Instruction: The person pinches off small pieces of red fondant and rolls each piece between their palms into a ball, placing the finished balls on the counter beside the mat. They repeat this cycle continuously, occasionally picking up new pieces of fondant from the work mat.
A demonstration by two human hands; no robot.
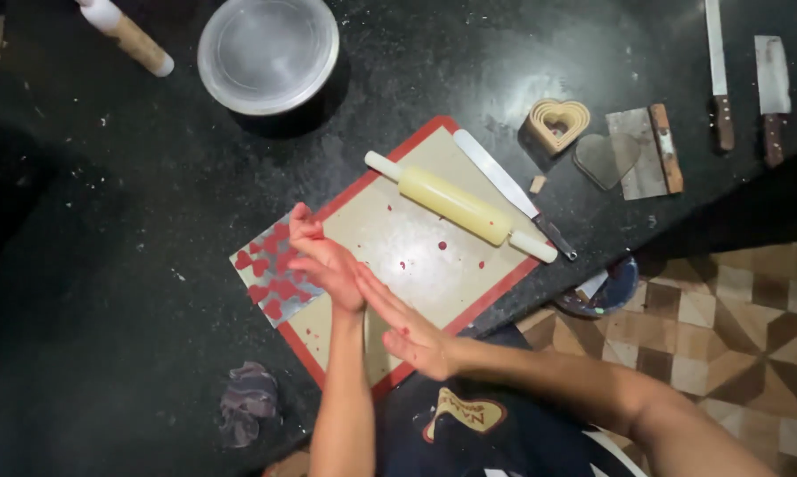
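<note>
L hand (pixel 323 256) and R hand (pixel 407 327) flat open, palms pressed together w/ red smears, nothing visibly held, over red-edged baking mat (pixel 425 256), red heart cutouts (pixel 270 274) on sheet just beside L hand, yellow rolling pin (pixel 460 206) on mat, spatula (pixel 513 190) alongside

The beige silicone baking mat with a red border (pixel 434 265) lies flat and askew on the black counter, dotted with small red specks. On its left corner rests a pale rectangular sheet covered with red heart shapes (pixel 270 274), partly hidden under the fingers. A cream-yellow rolling pin with white handles (pixel 460 206) lies diagonally across the mat's upper right part.
</note>
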